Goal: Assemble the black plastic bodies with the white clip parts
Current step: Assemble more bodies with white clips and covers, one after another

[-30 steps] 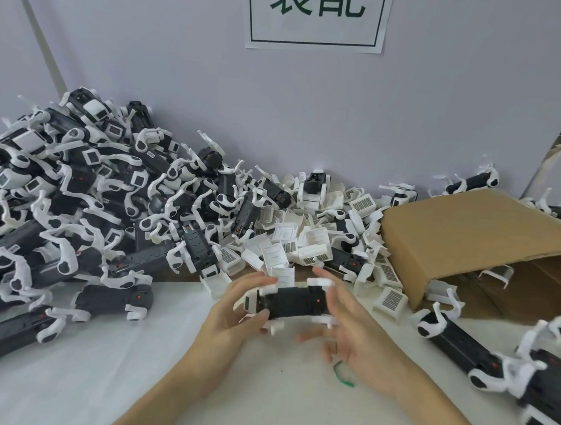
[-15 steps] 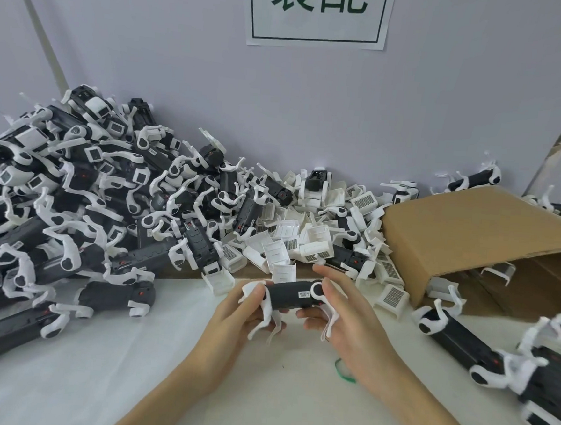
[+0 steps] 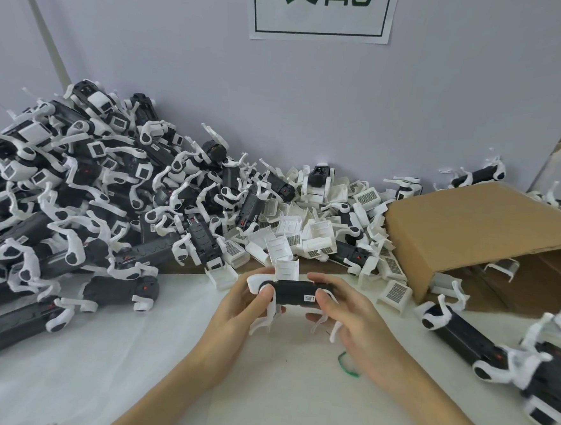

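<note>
From the head camera, you held one black body [image 3: 292, 292] level above the white table [image 3: 94, 382], just below the middle of the view. Your left hand [image 3: 244, 304] gripped its left end, thumb curled over the top beside the white clip part [image 3: 257, 282] fitted there, the other fingers wrapped underneath. Your right hand [image 3: 345, 316] held the right end, thumb pressed on the top edge near a small white label [image 3: 309, 298], fingers curled below. Thin white legs [image 3: 265, 320] hung down from the body between your two hands. A loose white clip [image 3: 287, 269] stood just behind the body at 12 o'clock; I could not tell whether it touched.

At 9 to 10 o'clock a big heap of assembled units [image 3: 74, 191] rose against the grey wall [image 3: 182, 72]. At 12 to 1 o'clock lay a spread of white clip pieces [image 3: 320, 235], some with barcode stickers. At 2 o'clock a cardboard box [image 3: 477, 232] lay on its side, its opening facing 3 o'clock. At 3 to 4 o'clock more assembled units [image 3: 463, 338] lay on the table. A small green tie [image 3: 346, 366] lay at 5 o'clock from your right hand. A paper sign [image 3: 323, 13] with green characters hung on the wall at 12 o'clock.
</note>
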